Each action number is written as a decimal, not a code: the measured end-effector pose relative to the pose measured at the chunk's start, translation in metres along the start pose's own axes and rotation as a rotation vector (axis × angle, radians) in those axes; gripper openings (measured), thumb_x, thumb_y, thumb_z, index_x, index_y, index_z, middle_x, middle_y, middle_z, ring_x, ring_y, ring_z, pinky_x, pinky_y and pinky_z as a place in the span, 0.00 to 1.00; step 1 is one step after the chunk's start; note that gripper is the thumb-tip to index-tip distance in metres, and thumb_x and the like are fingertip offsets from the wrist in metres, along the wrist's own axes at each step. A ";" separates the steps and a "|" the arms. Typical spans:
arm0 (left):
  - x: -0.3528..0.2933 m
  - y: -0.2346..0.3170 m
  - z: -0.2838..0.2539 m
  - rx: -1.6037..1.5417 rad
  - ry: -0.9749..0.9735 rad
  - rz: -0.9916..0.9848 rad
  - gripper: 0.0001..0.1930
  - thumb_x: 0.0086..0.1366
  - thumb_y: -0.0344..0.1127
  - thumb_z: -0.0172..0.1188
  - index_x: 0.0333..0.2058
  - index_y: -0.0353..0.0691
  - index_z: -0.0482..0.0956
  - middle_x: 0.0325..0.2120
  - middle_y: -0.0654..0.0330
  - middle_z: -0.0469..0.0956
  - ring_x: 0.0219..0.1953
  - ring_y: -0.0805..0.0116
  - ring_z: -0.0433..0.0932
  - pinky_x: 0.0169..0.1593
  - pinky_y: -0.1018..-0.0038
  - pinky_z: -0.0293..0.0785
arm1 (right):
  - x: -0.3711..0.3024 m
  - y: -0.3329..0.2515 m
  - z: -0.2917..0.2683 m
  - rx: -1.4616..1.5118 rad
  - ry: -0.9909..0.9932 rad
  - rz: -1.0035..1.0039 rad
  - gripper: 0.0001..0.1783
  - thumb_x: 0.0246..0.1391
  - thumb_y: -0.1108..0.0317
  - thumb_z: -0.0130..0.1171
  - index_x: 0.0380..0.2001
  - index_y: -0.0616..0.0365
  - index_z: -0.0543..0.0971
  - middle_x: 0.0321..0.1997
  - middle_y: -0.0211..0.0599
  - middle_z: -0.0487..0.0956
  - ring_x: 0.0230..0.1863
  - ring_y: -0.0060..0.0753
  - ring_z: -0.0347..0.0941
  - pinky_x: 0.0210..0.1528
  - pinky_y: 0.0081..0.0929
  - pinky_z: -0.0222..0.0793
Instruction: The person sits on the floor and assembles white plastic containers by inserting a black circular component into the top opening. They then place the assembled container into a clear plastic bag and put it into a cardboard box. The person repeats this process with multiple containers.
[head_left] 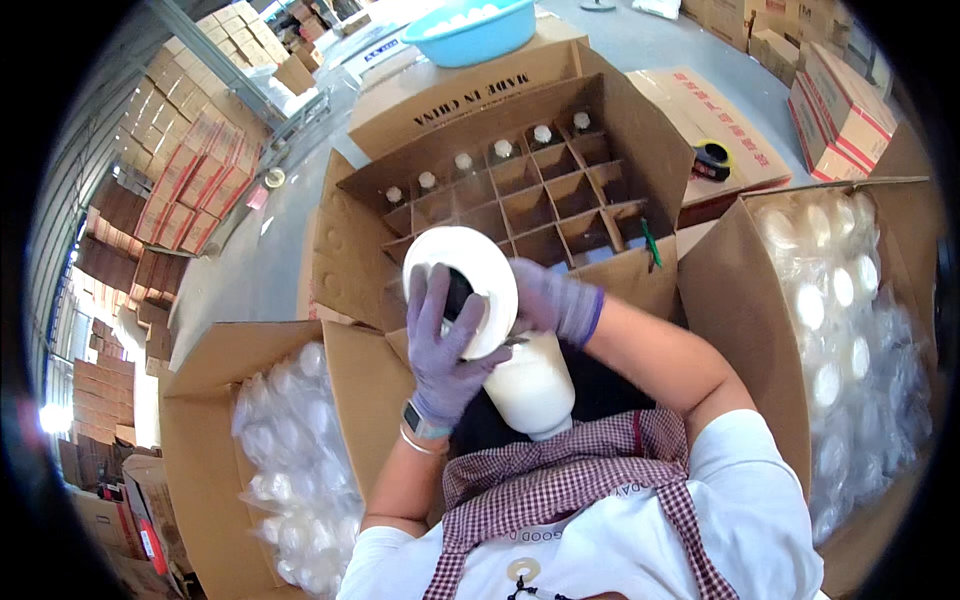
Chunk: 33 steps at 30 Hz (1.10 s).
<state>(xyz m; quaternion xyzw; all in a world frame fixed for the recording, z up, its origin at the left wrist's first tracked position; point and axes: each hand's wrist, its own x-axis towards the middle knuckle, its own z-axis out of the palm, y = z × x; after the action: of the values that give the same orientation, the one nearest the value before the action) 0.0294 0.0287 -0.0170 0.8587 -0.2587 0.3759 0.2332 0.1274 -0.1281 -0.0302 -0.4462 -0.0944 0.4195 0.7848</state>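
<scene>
My left hand [440, 345], in a grey-purple knit glove, grips a white round flanged piece [497, 310] with a dark centre; its fingers spread over the face. Close against the piece's right rim is my gloved right hand [555, 300], its fingers curled and partly hidden, so what they hold cannot be made out. Below both hands, a white rounded bottle-shaped container [532, 385] leans toward my checked apron [570, 455]. Beyond the hands stands an open carton [335, 240] with cardboard dividers [490, 220]. Several clear bottles with white caps [502, 149] stand in its far cells.
Open cartons of plastic-wrapped white pieces stand at left [300, 450] and right [830, 300]. A green-handled tool [651, 245] rests at the divided carton's near right. A tape roll [712, 160] lies on a flat carton [715, 125]. At the back sits a blue basin [472, 38].
</scene>
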 end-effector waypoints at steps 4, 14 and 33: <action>-0.027 -0.022 0.007 -0.542 -0.038 -0.383 0.28 0.54 0.47 0.73 0.48 0.34 0.82 0.53 0.47 0.78 0.61 0.48 0.72 0.63 0.58 0.67 | -0.008 -0.020 -0.053 -1.235 0.322 -0.351 0.18 0.62 0.58 0.50 0.44 0.60 0.81 0.42 0.42 0.83 0.50 0.38 0.79 0.58 0.36 0.72; -0.041 -0.054 0.028 -0.848 -0.391 -0.532 0.26 0.58 0.53 0.67 0.47 0.38 0.85 0.48 0.52 0.81 0.53 0.57 0.76 0.57 0.66 0.71 | -0.026 0.048 -0.082 -0.648 -0.113 -0.637 0.14 0.54 0.62 0.63 0.42 0.57 0.84 0.51 0.39 0.80 0.60 0.39 0.71 0.72 0.40 0.55; -0.050 -0.002 0.030 -0.369 -0.252 -0.339 0.27 0.67 0.55 0.48 0.54 0.42 0.76 0.45 0.53 0.78 0.49 0.52 0.74 0.55 0.52 0.64 | -0.020 0.095 -0.076 -0.617 0.062 -0.521 0.19 0.66 0.62 0.46 0.52 0.60 0.77 0.63 0.45 0.74 0.67 0.38 0.66 0.70 0.32 0.59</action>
<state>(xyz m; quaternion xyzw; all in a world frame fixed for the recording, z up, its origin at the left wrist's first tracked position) 0.0170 0.0257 -0.0738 0.8727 -0.2021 0.1685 0.4113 0.1002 -0.1667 -0.1439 -0.6343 -0.3021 0.1449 0.6967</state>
